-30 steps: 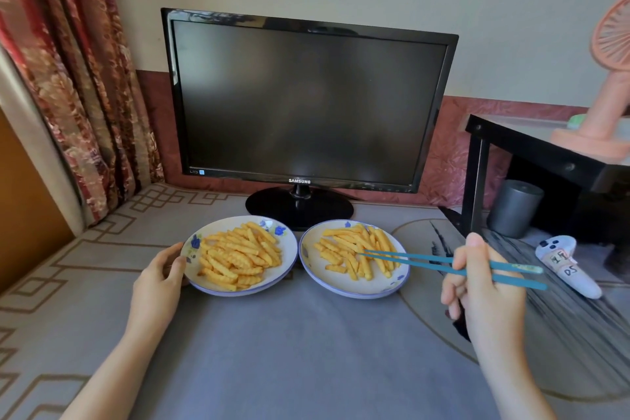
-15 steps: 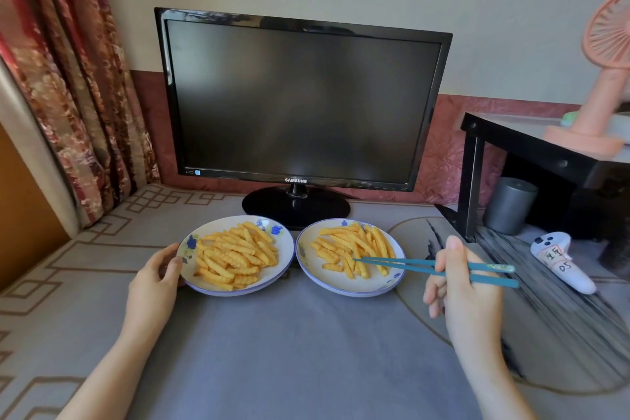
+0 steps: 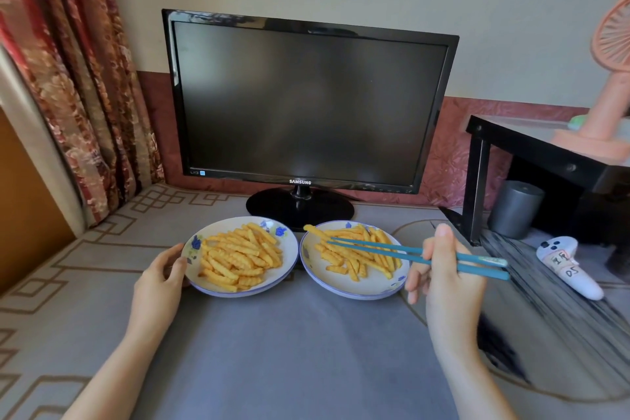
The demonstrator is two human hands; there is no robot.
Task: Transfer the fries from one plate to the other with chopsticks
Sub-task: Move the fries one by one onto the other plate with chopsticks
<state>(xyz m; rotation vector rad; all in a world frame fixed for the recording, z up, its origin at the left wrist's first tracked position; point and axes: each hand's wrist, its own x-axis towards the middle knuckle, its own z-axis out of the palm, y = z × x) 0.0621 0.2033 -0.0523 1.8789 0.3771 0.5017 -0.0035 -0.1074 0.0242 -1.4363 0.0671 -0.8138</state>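
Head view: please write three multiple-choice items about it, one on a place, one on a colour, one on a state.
1. The tips of the chopsticks are over: A the right plate; B the monitor's foot; C bare cloth.
2. The chopsticks are: A red; B teal; C white.
3. The left hand: A lies flat; B holds a fry; C holds the rim of the left plate.
Key: 1 A, the tips lie over its fries. 2 B, both are teal. 3 C, it grips that rim.

Golden-yellow crinkle-cut fries; white round ceramic plates with what look like blue flowers. Slim teal plastic chopsticks; grey cloth, brown fret border.
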